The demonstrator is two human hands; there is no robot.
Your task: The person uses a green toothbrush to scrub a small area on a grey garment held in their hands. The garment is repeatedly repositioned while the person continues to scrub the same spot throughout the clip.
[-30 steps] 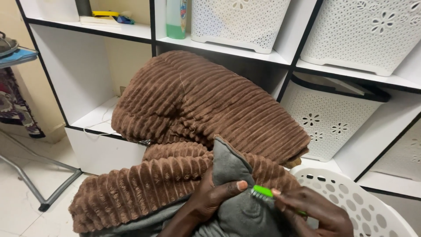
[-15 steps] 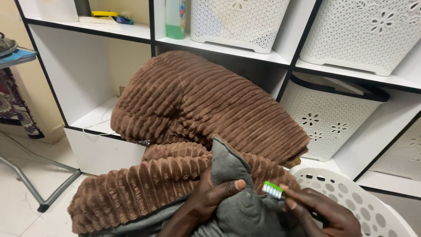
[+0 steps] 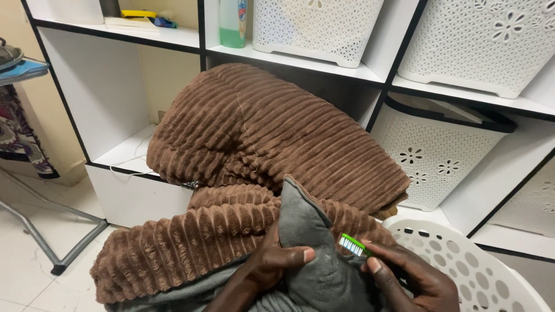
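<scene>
The left hand [image 3: 272,268] pinches a fold of grey cloth [image 3: 315,254], fingers clamped on it, holding it up just before the brown ribbed blanket [image 3: 272,138]. The right hand [image 3: 407,277], closed around a green brush [image 3: 352,245], sets its bristles near the fold. No brushed patch shows, so the work looks barely begun. The brush handle and both wrists are hidden; a white basket [image 3: 462,260] stands beside, shelves [image 3: 370,72] beyond.
</scene>
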